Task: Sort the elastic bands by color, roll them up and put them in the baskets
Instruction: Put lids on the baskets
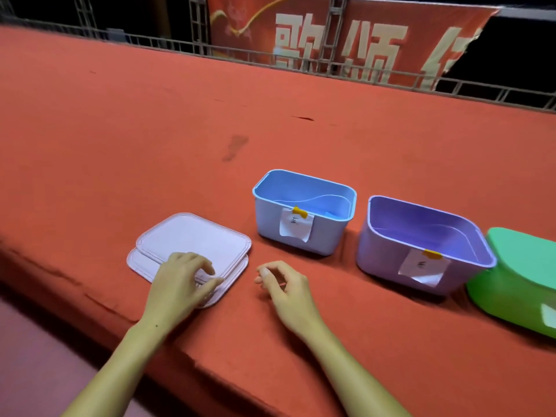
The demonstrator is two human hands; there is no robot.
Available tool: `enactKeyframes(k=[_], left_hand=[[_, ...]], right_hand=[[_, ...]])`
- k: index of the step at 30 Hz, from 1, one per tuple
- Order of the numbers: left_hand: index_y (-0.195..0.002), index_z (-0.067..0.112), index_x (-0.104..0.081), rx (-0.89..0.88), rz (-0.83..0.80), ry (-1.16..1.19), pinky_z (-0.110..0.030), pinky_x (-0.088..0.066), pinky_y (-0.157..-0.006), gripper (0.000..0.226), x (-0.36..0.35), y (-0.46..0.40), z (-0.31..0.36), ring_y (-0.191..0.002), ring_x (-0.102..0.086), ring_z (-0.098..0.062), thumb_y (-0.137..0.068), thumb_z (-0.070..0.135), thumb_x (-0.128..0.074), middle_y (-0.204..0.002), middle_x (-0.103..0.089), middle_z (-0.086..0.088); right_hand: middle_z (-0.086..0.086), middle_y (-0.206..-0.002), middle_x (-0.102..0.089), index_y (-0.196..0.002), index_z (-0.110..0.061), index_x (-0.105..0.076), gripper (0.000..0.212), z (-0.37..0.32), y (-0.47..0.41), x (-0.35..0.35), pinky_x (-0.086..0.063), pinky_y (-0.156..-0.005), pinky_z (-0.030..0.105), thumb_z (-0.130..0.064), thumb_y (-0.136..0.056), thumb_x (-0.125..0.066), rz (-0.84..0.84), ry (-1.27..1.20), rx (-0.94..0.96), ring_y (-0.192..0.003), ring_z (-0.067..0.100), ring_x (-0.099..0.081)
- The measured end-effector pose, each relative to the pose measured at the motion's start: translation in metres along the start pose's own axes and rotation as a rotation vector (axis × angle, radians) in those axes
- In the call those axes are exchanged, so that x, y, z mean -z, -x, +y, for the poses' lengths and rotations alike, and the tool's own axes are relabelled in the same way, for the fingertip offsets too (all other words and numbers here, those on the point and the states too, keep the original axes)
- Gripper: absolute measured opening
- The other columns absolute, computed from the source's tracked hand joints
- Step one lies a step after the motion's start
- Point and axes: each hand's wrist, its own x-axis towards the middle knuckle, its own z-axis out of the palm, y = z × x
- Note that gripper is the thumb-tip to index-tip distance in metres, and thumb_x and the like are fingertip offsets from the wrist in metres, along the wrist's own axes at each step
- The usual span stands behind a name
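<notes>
Both bare forearms reach in from the near edge onto a red felt-covered table. The left hand rests on two stacked pale pink flat plastic lids, its fingers curled down on the near right corner of the stack; whether it pinches the top lid or only presses on it cannot be told. The right hand hovers just right of the lids with fingers loosely curled, thumb and forefinger near each other, and nothing visible between them. Farther and to the right stands a light blue rectangular plastic basket, open at the top, with a white paper label taped on its near wall; something pale blue lies on its floor, too unclear to name. Right of it, slightly apart, sits a purple rectangular plastic basket with a similar label. A green plastic basket with its green lid on touches the purple one at the frame's right edge. Beyond the table's far edge run a grey metal truss and a red banner with pale characters.
</notes>
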Motion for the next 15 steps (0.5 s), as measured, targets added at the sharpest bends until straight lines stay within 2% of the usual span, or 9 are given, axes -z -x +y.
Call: enactKeyframes(k=[6, 8, 11, 15], left_hand=[[-0.076, 0.031, -0.063, -0.027, -0.040, -0.024, -0.043, -0.053, -0.083, 0.024, -0.015, -0.002, -0.006, -0.105, -0.063, -0.021, -0.083, 0.054, -0.068, -0.110, -0.073, 0.011], [-0.077, 0.029, -0.062, -0.059, -0.030, -0.019, -0.046, -0.053, -0.082, 0.026, -0.014, -0.004, -0.002, -0.107, -0.065, -0.021, -0.085, 0.053, -0.065, -0.111, -0.075, 0.011], [-0.080, 0.028, -0.060, -0.105, 0.019, 0.002, -0.046, -0.051, -0.085, 0.028, -0.003, -0.006, 0.015, -0.111, -0.067, -0.021, -0.092, 0.053, -0.058, -0.113, -0.076, 0.010], [-0.088, 0.025, -0.061, -0.192, 0.120, -0.014, -0.040, -0.048, -0.079, 0.033, 0.013, -0.014, 0.046, -0.098, -0.067, -0.021, -0.100, 0.053, -0.048, -0.111, -0.076, 0.013]], right_hand=[[-0.008, -0.094, -0.079, -0.108, -0.023, -0.073, 0.013, 0.002, -0.011, -0.011, -0.056, -0.075, 0.019, -0.025, -0.105, -0.061, -0.021, 0.004, -0.005, -0.085, 0.005, -0.075], [-0.010, -0.095, -0.078, -0.108, -0.025, -0.073, 0.013, 0.003, -0.012, -0.007, -0.059, -0.077, 0.025, -0.027, -0.105, -0.060, -0.027, 0.038, 0.020, -0.089, 0.006, -0.074], [-0.015, -0.106, -0.072, -0.113, -0.028, -0.071, 0.014, 0.005, -0.016, 0.001, -0.056, -0.089, 0.036, -0.033, -0.103, -0.062, -0.008, 0.208, 0.168, -0.100, 0.009, -0.068], [-0.010, -0.126, -0.064, -0.126, -0.022, -0.067, 0.039, -0.008, -0.025, 0.012, -0.046, -0.106, 0.030, -0.040, -0.094, -0.077, 0.057, 0.359, 0.414, -0.118, 0.013, -0.059]])
